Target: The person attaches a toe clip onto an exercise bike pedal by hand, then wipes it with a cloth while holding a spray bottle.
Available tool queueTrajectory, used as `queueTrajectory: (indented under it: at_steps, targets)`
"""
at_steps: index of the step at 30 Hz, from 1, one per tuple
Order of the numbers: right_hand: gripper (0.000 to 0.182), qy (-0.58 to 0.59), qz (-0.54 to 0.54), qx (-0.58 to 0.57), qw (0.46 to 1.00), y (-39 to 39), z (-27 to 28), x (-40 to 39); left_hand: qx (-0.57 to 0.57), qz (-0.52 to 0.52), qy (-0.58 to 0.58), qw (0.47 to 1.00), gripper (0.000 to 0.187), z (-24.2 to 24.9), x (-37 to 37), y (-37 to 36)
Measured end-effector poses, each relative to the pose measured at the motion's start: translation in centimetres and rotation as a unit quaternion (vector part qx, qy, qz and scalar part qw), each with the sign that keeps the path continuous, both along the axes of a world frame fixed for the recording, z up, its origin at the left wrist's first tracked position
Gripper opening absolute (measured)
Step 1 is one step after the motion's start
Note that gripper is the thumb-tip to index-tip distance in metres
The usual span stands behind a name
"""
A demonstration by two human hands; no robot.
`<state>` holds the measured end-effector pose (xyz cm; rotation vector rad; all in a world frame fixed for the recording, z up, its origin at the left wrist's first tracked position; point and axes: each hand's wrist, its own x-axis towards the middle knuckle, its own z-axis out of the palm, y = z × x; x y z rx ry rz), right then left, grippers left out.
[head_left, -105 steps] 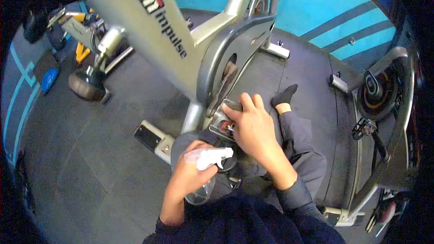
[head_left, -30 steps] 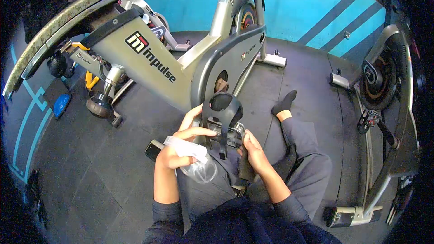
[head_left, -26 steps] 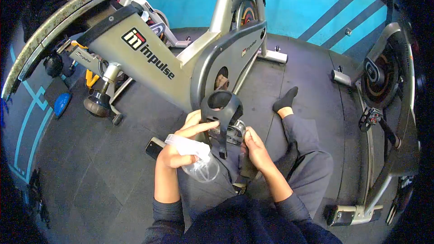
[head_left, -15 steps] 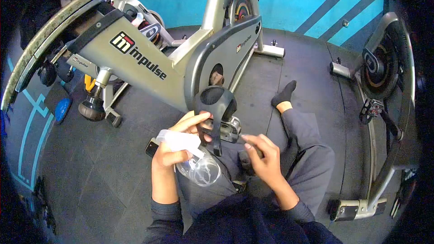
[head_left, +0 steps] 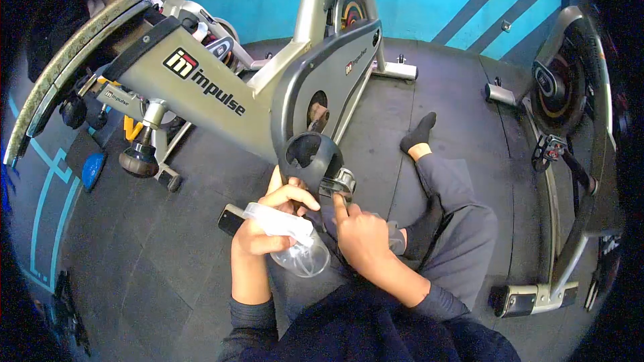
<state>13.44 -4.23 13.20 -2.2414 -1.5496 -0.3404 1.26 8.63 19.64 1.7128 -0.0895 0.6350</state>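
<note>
At the pedal (head_left: 341, 184), we had: left hand (head_left: 256, 240) gripping spray bottle (head_left: 303, 256); right hand (head_left: 365, 241), forefinger touching metal, others curled; further contact seemingly needed steadiness.

A gym, with Impulse-branded exercise bikes (head_left: 201, 84), dark rubber-looking floor (head_left: 127, 255) and striped turquoise wall (head_left: 429, 0).

The person wears a dark navy, nearly black top (head_left: 376, 338) of plain, matte cloth. Its long sleeves stop short of the wrists: the left sleeve (head_left: 253, 316) ends in a snug, creased edge, and the right sleeve (head_left: 443, 305) is ruffled with soft folds. The left hand (head_left: 265, 228) and right hand (head_left: 364, 236) are ungloved. Below are loose charcoal-grey trousers (head_left: 469, 228) — wrinkled around the knee — and a low-cut black sock (head_left: 420, 131), with a narrow band of ankle between sock and hem.
</note>
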Motion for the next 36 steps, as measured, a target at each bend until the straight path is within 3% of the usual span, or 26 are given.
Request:
queueTrajectory:
  at_steps: [5, 10, 12, 16, 24, 27, 31, 36]
  targets:
    - [0.035, 0.04, 0.015, -0.026, 0.999, 1.4, 0.3, -0.2, 0.032, 0.005, 0.016, 0.999, 0.041, 0.4, 0.3, 0.0]
    - [0.036, 0.018, -0.008, -0.063, 0.998, 1.2, 0.7, -0.5, 0.013, 0.026, 0.021, 0.999, 0.036, 0.3, 0.5, 0.0]
    - [0.04, 0.019, -0.014, -0.074, 0.997, 0.6, 0.9, -0.3, 0.142, 0.049, 0.047, 0.988, 0.044, 0.0, 0.5, 0.8]
    - [0.037, -0.071, -0.012, -0.052, 0.996, -0.1, 0.3, -0.6, 0.102, 0.044, 0.05, 0.993, 0.034, 0.1, 0.6, 0.5]
    - [0.019, -0.168, -0.095, -0.142, 0.971, 2.8, -0.4, -2.3, 0.065, 0.022, 0.068, 0.995, 0.035, 0.3, -0.5, 0.1]
    - [0.028, -0.128, -0.068, -0.178, 0.973, 3.5, 0.3, -2.0, 0.069, 0.027, 0.068, 0.995, 0.034, 0.3, -0.6, 0.1]
    - [0.025, -0.108, -0.051, -0.179, 0.977, 3.7, 1.2, -1.8, 0.086, 0.043, 0.079, 0.992, 0.033, 0.8, -0.7, 0.2]
    - [0.019, 0.018, 0.046, -0.109, 0.993, 3.5, 2.5, 0.1, 0.111, 0.048, 0.055, 0.991, 0.031, 0.8, 0.0, 0.2]
